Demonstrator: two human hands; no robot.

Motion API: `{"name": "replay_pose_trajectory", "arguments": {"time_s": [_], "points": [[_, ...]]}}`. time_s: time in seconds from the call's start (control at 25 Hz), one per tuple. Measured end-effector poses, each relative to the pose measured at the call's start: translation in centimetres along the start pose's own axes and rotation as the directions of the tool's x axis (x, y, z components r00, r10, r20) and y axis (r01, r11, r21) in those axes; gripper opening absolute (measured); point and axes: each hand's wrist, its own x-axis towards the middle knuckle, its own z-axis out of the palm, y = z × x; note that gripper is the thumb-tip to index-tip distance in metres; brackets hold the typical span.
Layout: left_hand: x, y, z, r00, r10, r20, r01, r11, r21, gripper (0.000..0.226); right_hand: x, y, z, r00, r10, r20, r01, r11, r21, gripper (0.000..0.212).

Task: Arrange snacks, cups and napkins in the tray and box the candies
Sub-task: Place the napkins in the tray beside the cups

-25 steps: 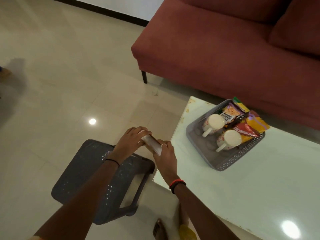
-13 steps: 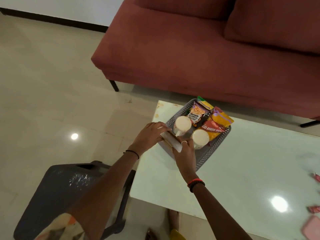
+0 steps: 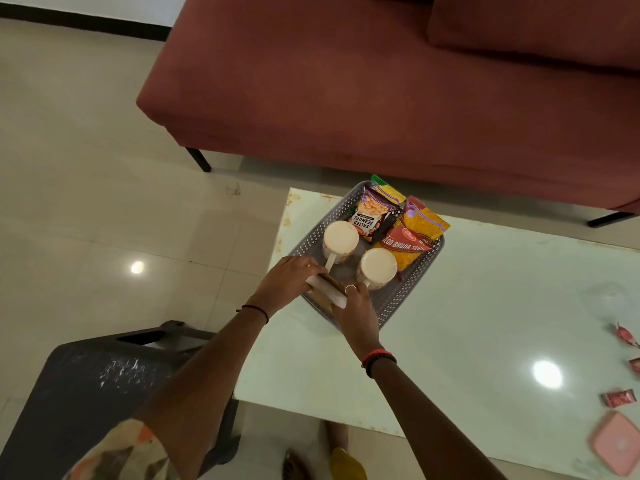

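Observation:
A grey perforated tray [image 3: 398,299] sits at the near-left corner of the white table [image 3: 467,323]. In it stand two cream cups [image 3: 341,239] [image 3: 378,265] and several snack packets [image 3: 408,230] at the far end. My left hand [image 3: 287,282] and my right hand [image 3: 356,308] both grip a stack of white and brown napkins [image 3: 329,289], held at the tray's near end just in front of the cups. Pink wrapped candies [image 3: 620,398] lie at the table's right edge, near a pink box [image 3: 620,445].
A dark red sofa [image 3: 381,81] stands behind the table. A dark grey plastic stool [image 3: 86,393] is on the tiled floor to the left of the table. My feet show below the table's near edge.
Both hands carried the napkin stack from above the stool rightward over the table's corner and down into the tray's near end. The view swung right, bringing the candies and pink box in.

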Motion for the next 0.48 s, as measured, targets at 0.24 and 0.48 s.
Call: {"name": "replay_pose_trajectory", "arguments": {"time_s": [0.24, 0.48], "points": [[0.5, -0.4, 2.1, 1.0, -0.003, -0.008, 0.003, 1.0, -0.003, 0.048, 0.7, 0.9, 1.3, 0.999, -0.012, 0.033, 0.013, 1.0, -0.019, 0.026], [0.5, -0.4, 3.8, 1.0, -0.026, -0.015, 0.027, 0.999, 0.036, 0.052, 1.0, 1.8, 1.9, 0.998, -0.014, 0.057, 0.017, 0.998, -0.063, 0.029]]}}
